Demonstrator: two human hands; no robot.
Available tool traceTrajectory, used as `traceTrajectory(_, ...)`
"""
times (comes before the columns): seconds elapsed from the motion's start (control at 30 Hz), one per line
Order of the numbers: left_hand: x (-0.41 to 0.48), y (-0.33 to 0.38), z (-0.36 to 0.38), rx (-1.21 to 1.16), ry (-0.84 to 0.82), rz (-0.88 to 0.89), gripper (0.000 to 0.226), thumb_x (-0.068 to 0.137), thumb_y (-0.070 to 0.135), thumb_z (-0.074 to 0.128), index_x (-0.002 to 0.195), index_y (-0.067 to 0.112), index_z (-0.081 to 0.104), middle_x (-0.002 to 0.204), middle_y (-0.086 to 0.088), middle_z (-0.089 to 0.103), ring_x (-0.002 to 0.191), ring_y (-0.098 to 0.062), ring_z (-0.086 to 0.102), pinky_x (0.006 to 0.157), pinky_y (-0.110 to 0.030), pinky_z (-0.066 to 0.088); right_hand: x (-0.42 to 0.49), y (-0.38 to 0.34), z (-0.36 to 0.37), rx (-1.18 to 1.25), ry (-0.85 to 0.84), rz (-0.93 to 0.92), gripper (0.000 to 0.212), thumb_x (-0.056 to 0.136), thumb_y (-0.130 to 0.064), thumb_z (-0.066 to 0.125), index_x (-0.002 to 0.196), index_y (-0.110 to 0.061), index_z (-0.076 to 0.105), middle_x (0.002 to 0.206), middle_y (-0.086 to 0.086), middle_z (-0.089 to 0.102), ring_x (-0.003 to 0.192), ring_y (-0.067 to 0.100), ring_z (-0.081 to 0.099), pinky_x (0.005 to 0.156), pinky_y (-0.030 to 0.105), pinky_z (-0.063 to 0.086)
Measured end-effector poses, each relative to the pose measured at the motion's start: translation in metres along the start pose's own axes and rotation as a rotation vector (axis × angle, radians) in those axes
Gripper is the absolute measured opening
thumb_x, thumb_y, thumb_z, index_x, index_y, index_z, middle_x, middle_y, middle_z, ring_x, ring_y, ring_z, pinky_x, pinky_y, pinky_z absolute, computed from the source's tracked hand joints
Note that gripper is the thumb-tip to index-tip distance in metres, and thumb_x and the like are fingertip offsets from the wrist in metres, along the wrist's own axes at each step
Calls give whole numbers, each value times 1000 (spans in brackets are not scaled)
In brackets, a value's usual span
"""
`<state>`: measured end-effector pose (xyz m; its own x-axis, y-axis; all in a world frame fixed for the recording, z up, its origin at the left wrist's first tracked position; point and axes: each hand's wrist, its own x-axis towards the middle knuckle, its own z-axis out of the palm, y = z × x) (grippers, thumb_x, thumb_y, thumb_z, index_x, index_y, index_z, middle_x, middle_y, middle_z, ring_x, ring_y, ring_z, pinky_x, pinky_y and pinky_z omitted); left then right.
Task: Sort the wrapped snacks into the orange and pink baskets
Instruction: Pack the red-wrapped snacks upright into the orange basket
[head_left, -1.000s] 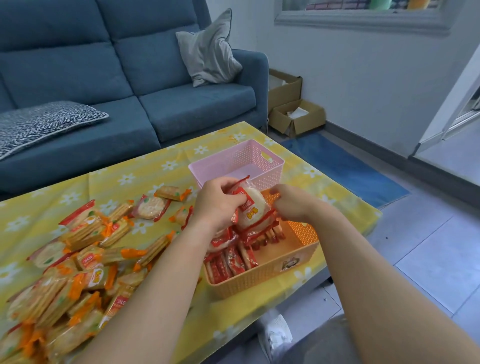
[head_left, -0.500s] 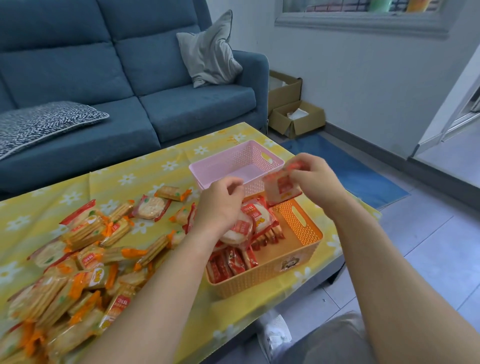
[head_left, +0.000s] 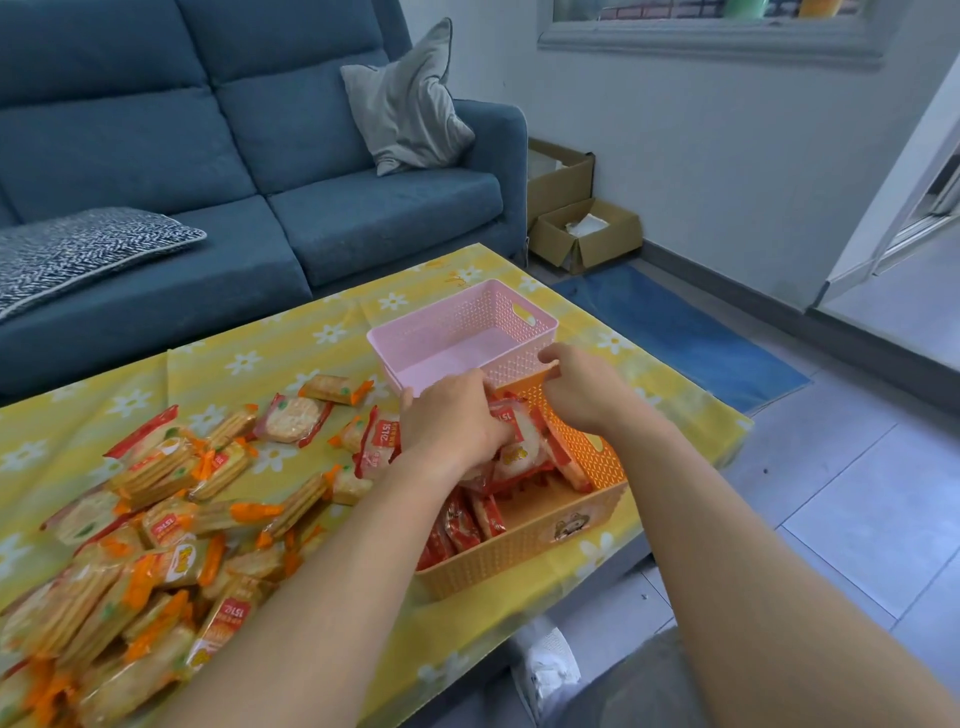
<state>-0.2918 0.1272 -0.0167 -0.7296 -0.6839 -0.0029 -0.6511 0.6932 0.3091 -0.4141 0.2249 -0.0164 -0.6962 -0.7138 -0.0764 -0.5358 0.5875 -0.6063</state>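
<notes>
The orange basket (head_left: 519, 553) stands at the table's near right edge with several red-wrapped snacks (head_left: 467, 519) in it. Behind it and touching it is the pink basket (head_left: 493, 312), nothing visible inside. My left hand (head_left: 452, 421) is over the orange basket, closed on a bunch of red-wrapped rice crackers (head_left: 519, 454). My right hand (head_left: 582, 392) is at the basket's far right corner, fingers pinched; a red-wrapped snack (head_left: 563, 452) leans along the right wall under it, its top hidden by the palm. A heap of orange-wrapped crackers (head_left: 156, 545) lies to the left.
A yellow flowered cloth (head_left: 291, 338) covers the low table. One red-wrapped pack (head_left: 382, 441) lies just left of the orange basket. A blue sofa (head_left: 363, 218) runs behind the table. Cardboard boxes (head_left: 587, 234) and a blue mat (head_left: 675, 332) lie on the floor to the right.
My right hand, which had lifted a red pack above the baskets, has come down to the orange basket's far right corner. My left hand stayed over the basket with its bunch.
</notes>
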Motion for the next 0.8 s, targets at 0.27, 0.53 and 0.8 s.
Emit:
traceTrajectory(0.27,9,-4,-3,-595,78,-39,9,83,28,80,90,30,73,91,14,72,91,-8,67,84,-30,54,-13,-5,-13,85,-212,-95,38,87,-30,68,125,-23,65,114,-2,64,101,18,62,91,38,54)
traceTrajectory(0.53,-12,-27,-31,-468,215,86,24,94,31,63,117,29,71,119,12,68,109,-7,60,87,-28,47,-21,0,-39,182,55,-95,25,88,-4,52,95,-23,67,93,-7,62,87,9,59,62,28,47)
traceTrajectory(0.8,-43,-77,-24,-160,-146,-35,91,67,67,75,147,35,45,141,0,48,131,-24,46,108,-39,39,-42,-2,-41,179,-94,-229,47,92,13,43,90,-23,73,103,-21,55,95,15,61,68,30,62)
